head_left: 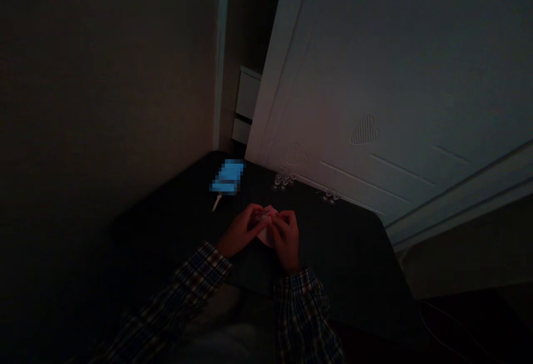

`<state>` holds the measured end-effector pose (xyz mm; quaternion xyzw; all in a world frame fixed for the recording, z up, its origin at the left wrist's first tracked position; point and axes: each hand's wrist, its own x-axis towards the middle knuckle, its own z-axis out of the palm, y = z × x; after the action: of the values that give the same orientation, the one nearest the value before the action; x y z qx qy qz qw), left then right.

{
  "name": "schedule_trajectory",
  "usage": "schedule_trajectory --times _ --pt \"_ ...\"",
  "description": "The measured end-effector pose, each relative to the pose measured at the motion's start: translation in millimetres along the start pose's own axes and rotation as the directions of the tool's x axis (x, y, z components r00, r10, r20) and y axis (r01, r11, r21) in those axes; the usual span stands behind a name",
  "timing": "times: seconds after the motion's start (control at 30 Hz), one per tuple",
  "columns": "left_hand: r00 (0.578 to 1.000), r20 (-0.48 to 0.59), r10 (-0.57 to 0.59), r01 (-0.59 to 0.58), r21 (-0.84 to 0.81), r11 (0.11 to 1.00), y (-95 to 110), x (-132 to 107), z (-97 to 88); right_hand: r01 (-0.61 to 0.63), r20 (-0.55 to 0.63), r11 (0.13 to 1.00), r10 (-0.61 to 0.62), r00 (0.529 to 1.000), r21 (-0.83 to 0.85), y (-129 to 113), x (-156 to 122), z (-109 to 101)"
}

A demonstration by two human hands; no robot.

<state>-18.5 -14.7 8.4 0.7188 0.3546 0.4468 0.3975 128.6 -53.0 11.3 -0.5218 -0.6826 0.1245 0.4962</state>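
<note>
In the dim head view, my left hand and my right hand meet over a small pink piece of paper on a dark table. Both hands pinch the paper's upper part, fingers curled and pressed together on it. Plaid sleeves cover both forearms. Most of the paper is hidden under my fingers.
A glowing blue blurred object lies at the table's far left with a pale stick beside it. Small clear items and another cluster sit by a white panel with heart shapes. A wall stands left.
</note>
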Motion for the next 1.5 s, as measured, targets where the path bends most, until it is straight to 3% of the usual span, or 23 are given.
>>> schedule_trajectory --times 0.37,0.67,1.3,1.5 --pt "0.998 -0.062 0.013 -0.008 0.082 0.997 -7.4 2.2 1.4 -0.039 -0.005 0.997 0.039 0.999 0.063 -3.0 1.9 -1.1" --pt "0.998 -0.062 0.003 0.002 0.081 0.997 -11.4 2.8 -0.3 0.064 0.034 0.993 -0.068 0.997 0.104 5.8 3.9 1.5" --pt "0.996 0.075 -0.054 0.05 0.049 0.998 -10.7 2.7 2.0 -0.093 -0.023 0.989 0.096 0.995 0.113 -2.0 2.0 -4.3" --pt "0.999 0.02 0.03 -0.032 0.112 0.993 -2.9 4.0 -1.4 -0.094 -0.036 0.99 0.098 0.995 0.107 1.5 -0.2 -0.7"
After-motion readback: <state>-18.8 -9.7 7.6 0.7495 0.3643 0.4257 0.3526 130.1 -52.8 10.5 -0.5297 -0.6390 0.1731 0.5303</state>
